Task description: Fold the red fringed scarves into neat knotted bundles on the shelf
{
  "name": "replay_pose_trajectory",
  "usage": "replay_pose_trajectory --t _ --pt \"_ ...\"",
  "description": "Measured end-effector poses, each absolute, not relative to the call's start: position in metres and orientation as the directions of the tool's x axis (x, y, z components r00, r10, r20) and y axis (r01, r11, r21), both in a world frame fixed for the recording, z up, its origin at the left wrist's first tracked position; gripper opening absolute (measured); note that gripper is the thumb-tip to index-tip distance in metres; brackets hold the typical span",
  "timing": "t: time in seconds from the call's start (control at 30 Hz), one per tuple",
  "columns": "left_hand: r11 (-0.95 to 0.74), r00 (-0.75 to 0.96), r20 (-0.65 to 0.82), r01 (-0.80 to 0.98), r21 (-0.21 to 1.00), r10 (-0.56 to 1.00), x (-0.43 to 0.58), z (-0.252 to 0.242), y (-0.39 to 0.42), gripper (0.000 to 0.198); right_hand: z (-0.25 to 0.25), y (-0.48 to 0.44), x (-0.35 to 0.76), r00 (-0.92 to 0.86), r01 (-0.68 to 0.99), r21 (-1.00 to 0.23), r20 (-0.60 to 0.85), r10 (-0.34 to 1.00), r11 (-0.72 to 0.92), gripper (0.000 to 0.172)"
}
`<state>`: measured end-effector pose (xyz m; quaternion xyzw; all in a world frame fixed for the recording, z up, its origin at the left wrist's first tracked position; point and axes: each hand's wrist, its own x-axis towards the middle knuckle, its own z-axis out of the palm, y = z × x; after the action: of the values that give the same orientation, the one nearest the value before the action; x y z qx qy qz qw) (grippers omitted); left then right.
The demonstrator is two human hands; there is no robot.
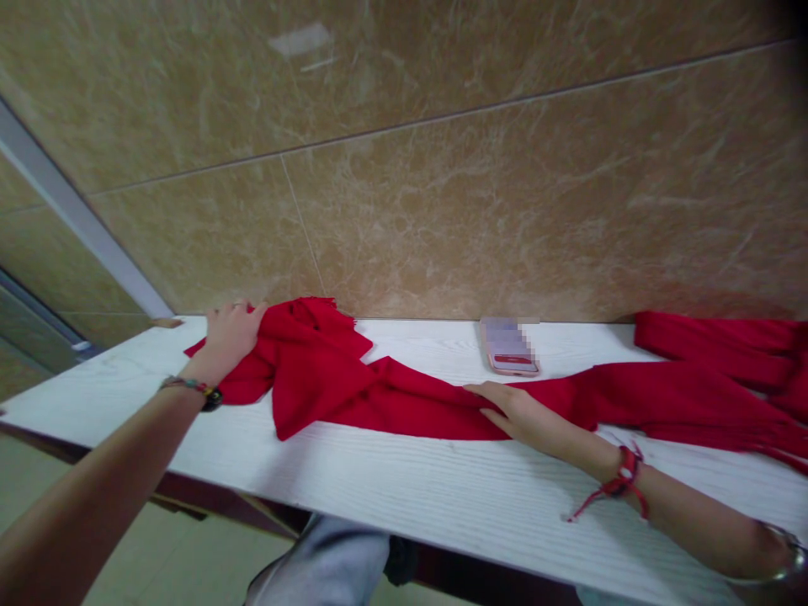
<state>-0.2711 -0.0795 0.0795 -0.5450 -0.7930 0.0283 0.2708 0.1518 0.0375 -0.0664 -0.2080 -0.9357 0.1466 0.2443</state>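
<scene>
A long red scarf (417, 404) with a fringed end stretches across the white table, bunched and folded over at its left part. My left hand (232, 335) is at that bunched left end, its fingers curled down on the cloth and their tips partly hidden. On the middle of the strip lies my right hand (514, 411), palm down, with fingers stretched out toward the left and touching the fabric. The cloth under and around both hands is wrinkled.
A phone (510, 349) lies behind the scarf, near the tan tiled wall (442, 210). More folded red cloth (713, 345) is at the far right. The white table's (379, 480) front edge runs just above my leg (328, 555).
</scene>
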Motion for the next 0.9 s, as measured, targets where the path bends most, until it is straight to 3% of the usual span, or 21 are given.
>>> replay_pose_trajectory --t 0.07,0.1,0.17,0.23,0.3,0.43,0.57,0.7,0.77,0.9 --pt "0.306 -0.182 0.341 0.882 -0.358 0.922 -0.252 0.067 -0.071 0.048 -0.064 0.037 0.152 -0.794 0.317 -0.376 0.398 0.460 0.871 0.039" --pt "0.161 -0.075 0.250 0.925 -0.343 0.965 -0.237 0.058 -0.066 0.051 -0.063 0.037 0.153 -0.787 0.326 -0.375 0.402 0.469 0.868 0.039" --pt "-0.214 0.225 0.027 0.950 -0.226 0.974 -0.204 0.040 -0.053 0.052 -0.062 0.037 0.154 -0.763 0.360 -0.369 0.413 0.498 0.857 0.041" --pt "-0.374 0.361 -0.120 0.921 -0.112 0.925 -0.173 0.026 -0.041 0.062 -0.061 0.038 0.157 -0.747 0.390 -0.363 0.413 0.521 0.846 0.042" --pt "-0.379 0.362 -0.198 0.924 -0.054 0.911 -0.155 0.018 -0.032 0.064 -0.059 0.039 0.159 -0.748 0.400 -0.363 0.402 0.529 0.842 0.042" --pt "-0.309 0.300 -0.163 0.951 -0.032 0.940 -0.168 0.022 -0.023 0.036 -0.053 0.042 0.166 -0.739 0.416 -0.387 0.385 0.554 0.823 0.040" --pt "-0.278 0.260 -0.124 0.946 -0.166 0.958 -0.218 0.044 -0.035 0.022 -0.051 0.049 0.169 -0.724 0.447 -0.389 0.371 0.581 0.805 0.032" --pt "-0.120 0.086 -0.099 0.896 -0.428 0.991 -0.244 0.052 -0.062 0.026 -0.051 0.051 0.169 -0.767 0.443 -0.344 0.333 0.549 0.828 0.013" --pt "-0.133 0.108 -0.083 0.890 -0.436 0.991 -0.236 0.043 -0.071 0.031 -0.050 0.049 0.169 -0.795 0.429 -0.303 0.321 0.515 0.851 0.010" --pt "-0.250 0.236 -0.083 0.910 -0.332 0.968 -0.201 0.019 -0.073 0.041 -0.040 0.039 0.171 -0.850 0.398 -0.216 0.279 0.447 0.891 0.011"
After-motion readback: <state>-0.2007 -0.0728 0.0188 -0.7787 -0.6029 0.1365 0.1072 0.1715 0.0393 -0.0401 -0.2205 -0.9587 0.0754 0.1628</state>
